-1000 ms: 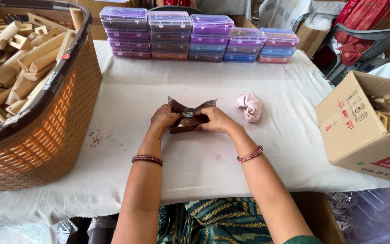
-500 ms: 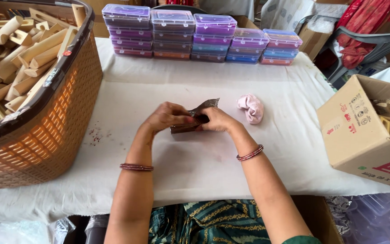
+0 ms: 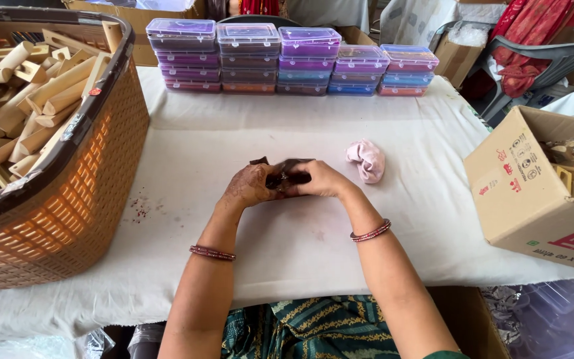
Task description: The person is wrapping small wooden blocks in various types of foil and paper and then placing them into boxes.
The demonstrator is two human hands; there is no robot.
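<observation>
Left hand (image 3: 250, 188) and right hand (image 3: 321, 179) both pinched on dark brown wrapper (image 3: 286, 174), table (image 3: 287, 133) centre. Pink cloth (image 3: 366, 160) at 3 o'clock, basket (image 3: 94, 159) at 9. Risk: folds springing open if pinch slackens.

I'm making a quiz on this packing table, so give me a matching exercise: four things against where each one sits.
Things:
1. orange basket
2. cardboard box
3. pink cloth
4. stacked plastic cases

Places:
A. far edge of the table
B. right side, holding pale wooden pieces
C. left side, full of wooden sticks
D. just right of the hands

Pairs: 1-C, 2-B, 3-D, 4-A
</observation>
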